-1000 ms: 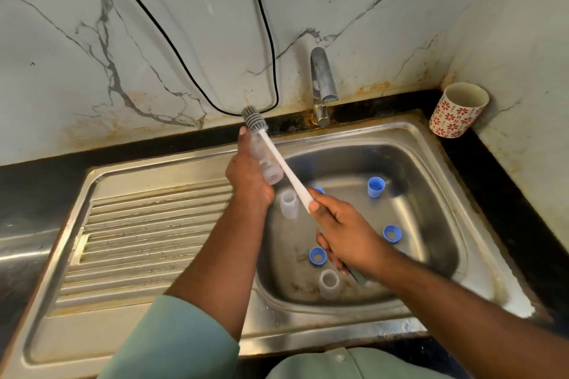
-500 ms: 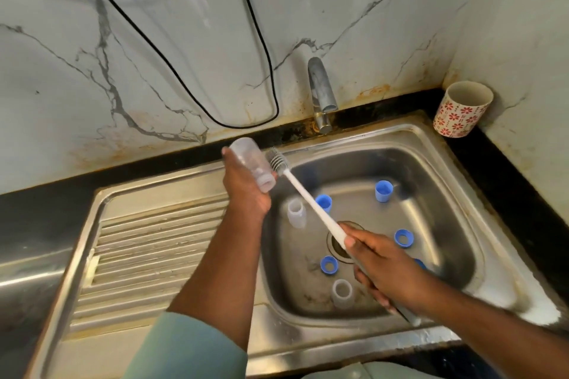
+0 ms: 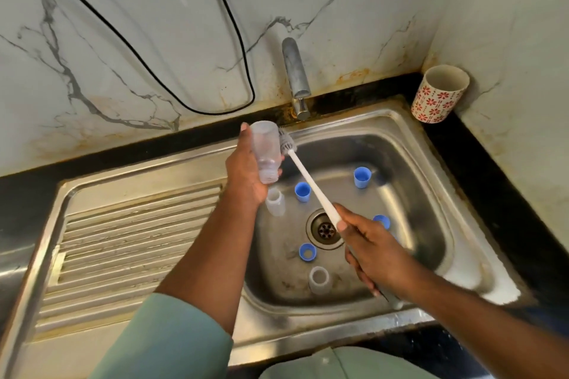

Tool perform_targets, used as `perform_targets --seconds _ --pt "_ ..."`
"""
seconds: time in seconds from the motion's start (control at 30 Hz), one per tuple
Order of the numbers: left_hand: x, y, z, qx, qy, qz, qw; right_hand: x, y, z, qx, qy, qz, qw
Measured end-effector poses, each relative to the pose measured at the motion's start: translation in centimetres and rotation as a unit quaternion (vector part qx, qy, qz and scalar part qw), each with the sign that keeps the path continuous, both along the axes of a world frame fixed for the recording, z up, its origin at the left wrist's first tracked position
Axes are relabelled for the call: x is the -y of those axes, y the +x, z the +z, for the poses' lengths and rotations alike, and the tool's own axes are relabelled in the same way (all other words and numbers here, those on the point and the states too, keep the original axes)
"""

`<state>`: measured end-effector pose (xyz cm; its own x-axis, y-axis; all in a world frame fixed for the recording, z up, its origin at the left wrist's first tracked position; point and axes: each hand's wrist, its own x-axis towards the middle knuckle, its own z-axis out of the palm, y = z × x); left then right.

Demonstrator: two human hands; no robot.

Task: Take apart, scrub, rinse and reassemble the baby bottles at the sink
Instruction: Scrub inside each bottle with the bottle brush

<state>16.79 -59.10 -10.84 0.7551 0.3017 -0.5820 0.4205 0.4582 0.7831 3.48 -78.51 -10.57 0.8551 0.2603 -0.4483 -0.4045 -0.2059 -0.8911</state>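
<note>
Left hand (image 3: 246, 175) fingers grasp bottle (image 3: 265, 152), mouth down, over sink's (image 3: 431, 144) back-left corner. Right hand (image 3: 374, 251) fingers clenched on brush (image 3: 311, 183); bristles beside bottle. Blue caps (image 3: 302, 191), two bottles (image 3: 275, 201) in basin.

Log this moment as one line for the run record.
left hand: holds clear bottle, mouth down | right hand: grips brush, bristles beside bottle | sink: blue caps, two clear bottles | tap: no water seen
</note>
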Motion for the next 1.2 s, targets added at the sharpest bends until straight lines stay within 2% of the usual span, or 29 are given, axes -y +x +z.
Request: perform_targets --seconds 0.13,0.2,0.27,0.43,0.53,0.6,0.67,0.7,0.73,0.8,0.9,0.97,1.07,1.2 --pt "3.5 -0.7 -2.1 -0.019 0.062 -0.12 0.991 0.9 1.2 -1.2 -0.026 -0.018 -0.055 0.998" --pt "4.8 -0.2 -3.0 -0.029 0.027 -0.092 0.995 1.8 1.5 -1.7 -0.031 -0.019 -0.071 0.997" --pt "4.8 0.7 -3.9 -0.074 0.005 -0.092 0.993 3.5 0.4 -2.3 -0.043 -0.012 -0.087 0.995" --pt "5.8 0.7 -5.4 -0.18 -0.029 -0.234 0.955 6.2 -0.6 -4.2 -0.079 -0.046 -0.105 0.99" --pt "6.6 0.9 -5.5 -0.203 -0.042 -0.292 0.934 6.9 -0.1 -5.1 -0.086 -0.059 -0.125 0.987" --pt "6.9 1.3 -5.6 -0.203 -0.018 -0.316 0.926 7.6 0.6 -5.4 -0.076 -0.07 -0.137 0.985" --pt "7.3 1.9 -6.1 -0.205 0.075 -0.352 0.91 8.2 1.2 -5.5 -0.06 -0.086 -0.135 0.985" --pt "7.6 2.4 -6.5 -0.198 0.166 -0.386 0.886 8.6 1.6 -5.7 -0.055 -0.098 -0.133 0.985" --pt "7.9 2.8 -6.8 -0.179 0.264 -0.427 0.846 9.0 1.9 -5.9 -0.05 -0.111 -0.128 0.984" --pt "8.8 3.8 -7.6 -0.119 0.414 -0.505 0.748 9.7 2.3 -6.5 -0.041 -0.136 -0.112 0.984" --pt "10.2 5.5 -9.6 -0.03 0.569 -0.581 0.582 10.2 2.8 -7.2 -0.039 -0.151 -0.095 0.983" --pt "11.0 6.3 -11.2 0.002 0.623 -0.591 0.512 10.4 2.9 -7.5 -0.039 -0.159 -0.089 0.982" --pt "11.8 6.9 -13.5 0.03 0.658 -0.596 0.459 10.5 3.1 -8.1 -0.038 -0.186 -0.082 0.978" --pt "12.0 7.0 -15.8 0.077 0.672 -0.585 0.448 10.5 3.3 -8.8 -0.036 -0.211 -0.066 0.975"
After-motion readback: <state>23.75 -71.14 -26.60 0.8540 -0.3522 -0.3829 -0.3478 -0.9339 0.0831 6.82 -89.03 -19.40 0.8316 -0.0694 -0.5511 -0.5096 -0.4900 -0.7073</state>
